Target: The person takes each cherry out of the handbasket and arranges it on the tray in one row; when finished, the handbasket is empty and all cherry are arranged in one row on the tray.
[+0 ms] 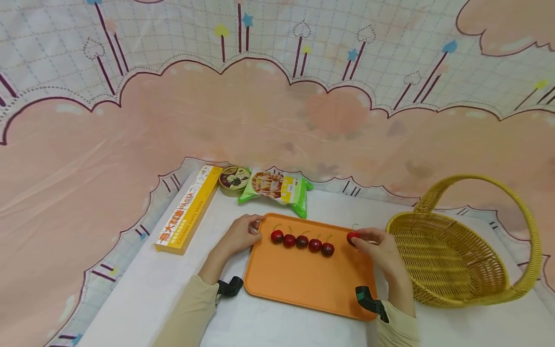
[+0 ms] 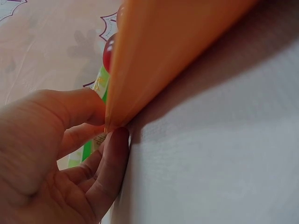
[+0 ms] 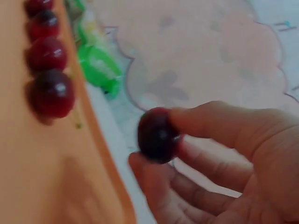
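Observation:
An orange tray (image 1: 299,284) lies on the white table with several dark red cherries (image 1: 302,241) in a row along its far side, stems up. My left hand (image 1: 240,235) pinches the tray's far left corner; in the left wrist view, the thumb and fingertips meet at the tray's rim (image 2: 140,60). Over the tray's far right part, my right hand (image 1: 383,250) holds a single cherry (image 3: 158,135) between thumb and fingertips. That cherry is off the tray surface, a short distance right of the row.
A yellow wicker basket (image 1: 438,260) with a tall handle stands right of the tray. At the back left are a pasta box (image 1: 188,212), a round tin (image 1: 234,180) and a green and yellow food packet (image 1: 277,188). Patterned cloth hangs behind.

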{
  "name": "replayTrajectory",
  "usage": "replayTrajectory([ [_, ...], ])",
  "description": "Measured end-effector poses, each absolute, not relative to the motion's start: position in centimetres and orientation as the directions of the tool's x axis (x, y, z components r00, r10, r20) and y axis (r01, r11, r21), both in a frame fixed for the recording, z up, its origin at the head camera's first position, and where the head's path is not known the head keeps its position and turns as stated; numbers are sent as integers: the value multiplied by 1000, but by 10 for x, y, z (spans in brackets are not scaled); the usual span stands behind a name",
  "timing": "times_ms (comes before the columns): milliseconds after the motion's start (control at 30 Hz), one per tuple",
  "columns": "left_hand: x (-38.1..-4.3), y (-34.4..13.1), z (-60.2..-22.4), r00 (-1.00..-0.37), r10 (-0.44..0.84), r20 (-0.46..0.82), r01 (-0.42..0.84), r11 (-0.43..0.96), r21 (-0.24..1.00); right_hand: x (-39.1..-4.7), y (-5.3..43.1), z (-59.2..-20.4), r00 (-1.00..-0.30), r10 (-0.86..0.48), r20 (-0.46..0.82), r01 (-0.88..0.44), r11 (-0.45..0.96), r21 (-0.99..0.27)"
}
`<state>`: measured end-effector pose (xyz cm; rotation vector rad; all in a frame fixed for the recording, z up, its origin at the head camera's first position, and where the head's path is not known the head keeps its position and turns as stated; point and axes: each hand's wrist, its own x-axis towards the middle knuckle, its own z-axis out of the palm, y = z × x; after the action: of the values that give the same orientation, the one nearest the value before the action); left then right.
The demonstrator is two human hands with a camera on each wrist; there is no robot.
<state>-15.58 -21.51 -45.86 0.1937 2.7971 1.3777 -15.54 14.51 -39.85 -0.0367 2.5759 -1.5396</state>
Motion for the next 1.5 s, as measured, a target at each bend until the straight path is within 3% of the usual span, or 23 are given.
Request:
replayTrajectory([
  [433,-153,-215,-449,-991,133,30,114,691,714,-158,123,-415,-973,-143,-182,52,630,-775],
  [1200,-147,-221,-440,-994,98,57,112,763,636,-157,112,-416,-962,-198,-190,31,611,-791],
  [1500,-141,-218,-430,-977,196,86,206,755,623,-158,110,-417,-968,-199,-153,-24,680,-733],
])
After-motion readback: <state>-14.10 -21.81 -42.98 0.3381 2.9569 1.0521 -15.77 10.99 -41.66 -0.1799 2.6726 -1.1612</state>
